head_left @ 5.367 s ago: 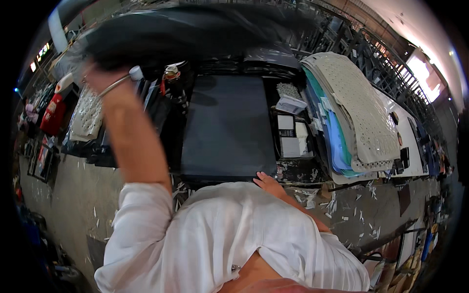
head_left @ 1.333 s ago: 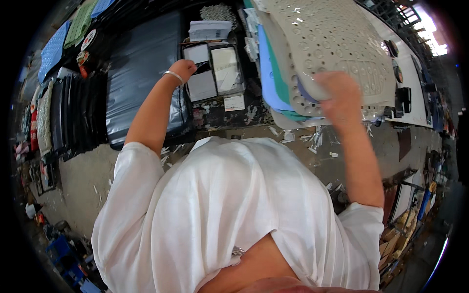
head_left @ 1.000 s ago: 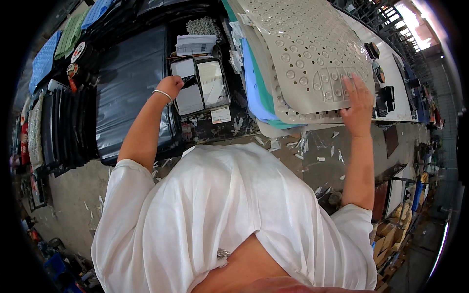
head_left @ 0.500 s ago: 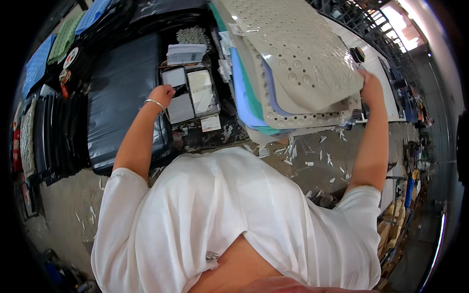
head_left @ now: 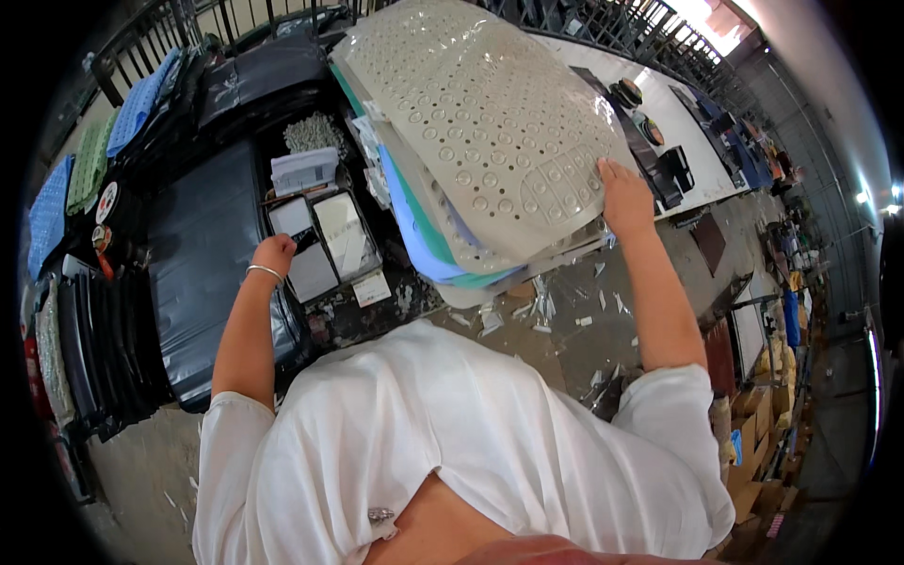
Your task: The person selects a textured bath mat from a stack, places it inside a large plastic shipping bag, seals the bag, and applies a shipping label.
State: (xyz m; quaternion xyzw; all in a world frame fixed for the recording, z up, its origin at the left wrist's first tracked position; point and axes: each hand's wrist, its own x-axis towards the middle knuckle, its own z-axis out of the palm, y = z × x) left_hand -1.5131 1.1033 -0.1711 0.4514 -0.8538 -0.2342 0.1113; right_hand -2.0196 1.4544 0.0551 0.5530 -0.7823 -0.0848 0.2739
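A stack of bath mats with round bumps and holes lies before me, with a beige mat (head_left: pixel 508 141) on top and blue and green mat edges below. My right hand (head_left: pixel 629 200) touches the top mat's right edge, its fingers stretched out along it. Over a divided box (head_left: pixel 331 275) of white and cream cards, my left hand (head_left: pixel 275 254) is closed, a bracelet on its wrist. What its fingers hold, if anything, is too small to make out. A bundle of white papers (head_left: pixel 306 171) lies behind the card stacks.
Left of the box lies a large black plastic-wrapped pack (head_left: pixel 207 259). Folded dark packs (head_left: pixel 118 344) stand further left, near tape rolls (head_left: pixel 106 202). A white table (head_left: pixel 650 104) stands at the back right. Paper scraps (head_left: pixel 541 301) litter the floor.
The view has shifted, so the stack and box appear further left and lower. The top mat's near right corner lies flatter. My right hand's fingers have straightened along its edge; my left stays closed.
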